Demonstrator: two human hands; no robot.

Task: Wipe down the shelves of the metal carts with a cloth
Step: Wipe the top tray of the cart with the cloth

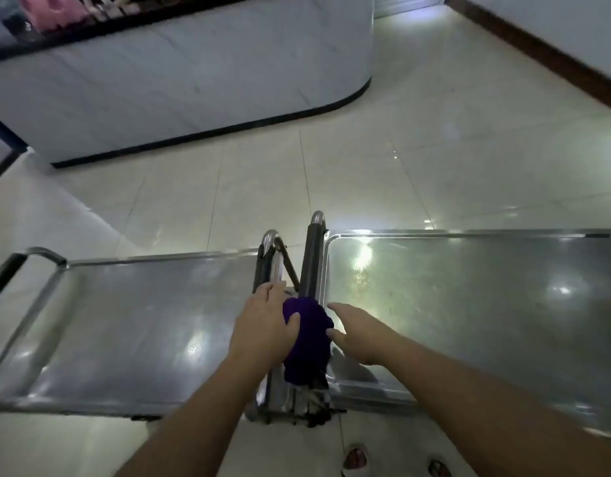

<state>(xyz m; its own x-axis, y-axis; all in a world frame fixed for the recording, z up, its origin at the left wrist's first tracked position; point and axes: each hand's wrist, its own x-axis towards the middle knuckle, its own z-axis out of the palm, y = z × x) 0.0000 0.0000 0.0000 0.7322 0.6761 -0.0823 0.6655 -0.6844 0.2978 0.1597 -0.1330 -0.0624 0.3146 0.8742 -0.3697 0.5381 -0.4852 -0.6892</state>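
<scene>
Two metal carts stand side by side, handle to handle. The left cart's top shelf (pixel 125 325) and the right cart's top shelf (pixel 469 304) are bare, shiny steel. A dark purple cloth (pixel 309 339) hangs bunched over the handles where the carts meet. My left hand (pixel 263 325) rests on the cloth's left side, thumb pressed into it, fingers reaching the left cart's handle. My right hand (pixel 357 330) hovers over the right shelf's near-left corner, fingers spread, thumb touching the cloth's right edge.
A white curved counter (pixel 194 80) with a black base stands ahead on the tiled floor (pixel 366 166). A wall with a dark skirting (pixel 555 56) runs at the upper right. My feet in sandals (pixel 355 459) show below the carts.
</scene>
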